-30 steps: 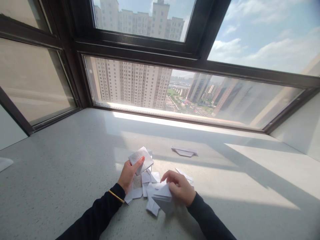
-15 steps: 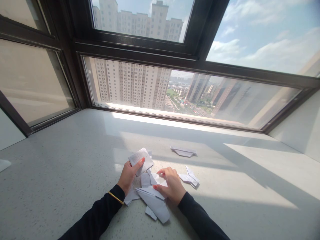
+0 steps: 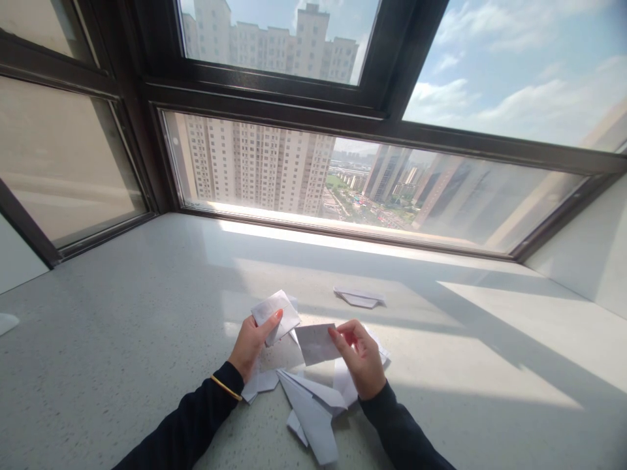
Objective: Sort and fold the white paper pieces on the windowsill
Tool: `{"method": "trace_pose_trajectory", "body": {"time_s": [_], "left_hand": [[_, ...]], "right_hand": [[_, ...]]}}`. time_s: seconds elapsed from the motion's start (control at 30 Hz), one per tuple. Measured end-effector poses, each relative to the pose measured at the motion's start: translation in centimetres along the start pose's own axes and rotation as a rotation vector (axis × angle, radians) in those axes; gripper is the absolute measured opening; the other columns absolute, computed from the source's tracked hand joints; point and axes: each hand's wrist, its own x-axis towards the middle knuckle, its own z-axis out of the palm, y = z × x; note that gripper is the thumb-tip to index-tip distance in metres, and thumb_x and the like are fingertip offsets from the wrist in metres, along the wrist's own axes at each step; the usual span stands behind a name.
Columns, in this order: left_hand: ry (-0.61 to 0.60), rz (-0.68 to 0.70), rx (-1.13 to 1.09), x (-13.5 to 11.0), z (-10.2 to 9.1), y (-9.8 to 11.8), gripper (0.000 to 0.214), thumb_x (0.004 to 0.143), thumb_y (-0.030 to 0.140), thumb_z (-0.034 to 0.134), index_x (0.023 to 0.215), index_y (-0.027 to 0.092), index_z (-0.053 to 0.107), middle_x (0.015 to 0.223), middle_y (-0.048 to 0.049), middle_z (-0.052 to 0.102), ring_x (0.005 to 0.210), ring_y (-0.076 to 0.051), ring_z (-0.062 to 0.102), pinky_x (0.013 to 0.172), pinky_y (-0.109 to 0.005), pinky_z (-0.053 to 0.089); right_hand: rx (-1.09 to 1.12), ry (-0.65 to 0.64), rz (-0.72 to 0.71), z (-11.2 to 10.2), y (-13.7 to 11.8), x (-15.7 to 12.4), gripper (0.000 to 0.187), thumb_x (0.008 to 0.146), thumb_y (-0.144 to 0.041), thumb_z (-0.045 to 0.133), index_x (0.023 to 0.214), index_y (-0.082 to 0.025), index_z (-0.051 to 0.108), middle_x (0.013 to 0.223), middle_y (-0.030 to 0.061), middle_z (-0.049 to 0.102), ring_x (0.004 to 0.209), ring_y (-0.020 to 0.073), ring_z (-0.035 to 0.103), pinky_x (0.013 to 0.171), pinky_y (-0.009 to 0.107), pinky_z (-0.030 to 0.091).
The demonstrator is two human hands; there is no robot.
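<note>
Now the plane (image 3: 311,418) at bottom centre lies slightly lower than half a second ago, nose to upper left, long axis slanting down right. Above it, the right hand (image 3: 361,356) has lifted a slip (image 3: 317,344), pinched at lower centre, long axis nearly level; that hand partly hides papers (image 3: 343,384). The left hand (image 3: 251,344) grips a square (image 3: 268,307) as before. Beyond, a folded strip (image 3: 360,299) lies right of centre, before the window frame (image 3: 294,117).

Paper plane (image 3: 309,412) on sill (image 3: 122,346), nr side — folded paper (image 3: 360,299) behind R, twd window (image 3: 274,166)
</note>
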Motion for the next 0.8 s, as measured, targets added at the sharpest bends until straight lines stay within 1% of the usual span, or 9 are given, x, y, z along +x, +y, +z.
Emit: {"method": "trace_pose_trajectory", "body": {"time_s": [0.1, 0.17, 0.23, 0.3, 0.43, 0.5, 0.57, 0.63, 0.8], "left_hand": [[-0.006, 0.000, 0.011, 0.0, 0.0, 0.2, 0.037, 0.056, 0.041, 0.067, 0.075, 0.010, 0.061, 0.065, -0.0054, 0.063, 0.055, -0.015, 0.055, 0.051, -0.023, 0.042], [-0.012, 0.007, 0.027, -0.2, 0.0, 0.4, 0.036, 0.057, 0.041, 0.066, 0.075, 0.010, 0.062, 0.065, -0.0051, 0.063, 0.056, -0.015, 0.055, 0.052, -0.023, 0.042], [-0.037, 0.023, 0.053, -0.4, 0.2, 0.7, 0.036, 0.057, 0.041, 0.066, 0.075, 0.010, 0.062, 0.064, -0.0047, 0.062, 0.057, -0.015, 0.055, 0.052, -0.023, 0.042], [-0.110, 0.038, 0.082, -0.9, 0.5, 0.8, 0.036, 0.057, 0.041, 0.066, 0.076, 0.010, 0.064, 0.065, -0.0050, 0.062, 0.059, -0.016, 0.055, 0.053, -0.023, 0.042], [-0.355, 0.014, 0.075, -1.9, 1.2, 0.8, 0.040, 0.059, 0.043, 0.064, 0.082, 0.010, 0.065, 0.073, -0.0078, 0.064, 0.065, -0.017, 0.056, 0.061, -0.026, 0.043], [-0.423, -0.016, 0.069, -2.1, 1.4, 0.7, 0.040, 0.060, 0.044, 0.063, 0.083, 0.011, 0.065, 0.075, -0.0080, 0.065, 0.064, -0.017, 0.055, 0.060, -0.026, 0.043], [-0.440, -0.035, 0.071, -2.2, 1.5, 0.6, 0.040, 0.060, 0.043, 0.064, 0.084, 0.011, 0.065, 0.075, -0.0074, 0.065, 0.063, -0.016, 0.055, 0.058, -0.024, 0.042], [-0.429, -0.035, 0.073, -2.1, 1.4, 0.6, 0.042, 0.060, 0.044, 0.063, 0.084, 0.011, 0.065, 0.072, -0.0066, 0.064, 0.061, -0.015, 0.054, 0.056, -0.022, 0.041], [-0.439, -0.046, 0.060, -2.0, 1.4, 0.2, 0.044, 0.060, 0.047, 0.061, 0.084, 0.011, 0.065, 0.071, -0.0069, 0.064, 0.061, -0.017, 0.054, 0.057, -0.024, 0.041]], "right_hand": [[0.190, 0.066, 0.077, -0.1, 0.0, -0.1, 0.021, 0.075, -0.038, 0.053, 0.067, -0.019, 0.045, 0.052, -0.0052, 0.041, 0.046, 0.0089, 0.038, 0.043, 0.021, 0.032], [0.266, 0.089, 0.103, 0.0, 0.0, -0.1, 0.023, 0.074, -0.039, 0.053, 0.066, -0.019, 0.044, 0.049, -0.0067, 0.038, 0.043, 0.0076, 0.035, 0.040, 0.020, 0.029], [0.326, 0.076, 0.132, 0.1, -0.1, -0.2, 0.025, 0.074, -0.040, 0.053, 0.066, -0.019, 0.043, 0.046, -0.0078, 0.037, 0.039, 0.0067, 0.033, 0.037, 0.019, 0.026], [0.366, 0.046, 0.153, 0.2, -0.2, -0.2, 0.026, 0.074, -0.042, 0.053, 0.066, -0.019, 0.042, 0.044, -0.0082, 0.037, 0.038, 0.0062, 0.032, 0.036, 0.019, 0.025], [0.314, 0.015, 0.167, 0.3, -0.5, -0.2, 0.027, 0.072, -0.042, 0.054, 0.065, -0.019, 0.043, 0.044, -0.0078, 0.038, 0.039, 0.0063, 0.033, 0.036, 0.019, 0.026], [0.263, 0.037, 0.165, 0.3, -0.4, -0.1, 0.027, 0.072, -0.042, 0.056, 0.064, -0.019, 0.044, 0.046, -0.0076, 0.038, 0.040, 0.0065, 0.034, 0.037, 0.019, 0.027], [0.215, 0.068, 0.150, 0.1, -0.1, 0.0, 0.026, 0.071, -0.041, 0.056, 0.064, -0.019, 0.045, 0.047, -0.0072, 0.039, 0.041, 0.0068, 0.035, 0.038, 0.019, 0.028], [0.175, 0.086, 0.127, 0.0, 0.2, 0.0, 0.026, 0.071, -0.041, 0.056, 0.064, -0.018, 0.046, 0.048, -0.0069, 0.039, 0.042, 0.0072, 0.036, 0.038, 0.019, 0.028], [0.111, 0.038, 0.070, 0.2, 0.2, -0.5, 0.023, 0.074, -0.038, 0.054, 0.065, -0.019, 0.047, 0.049, -0.0054, 0.042, 0.044, 0.0084, 0.039, 0.039, 0.020, 0.032]]}}
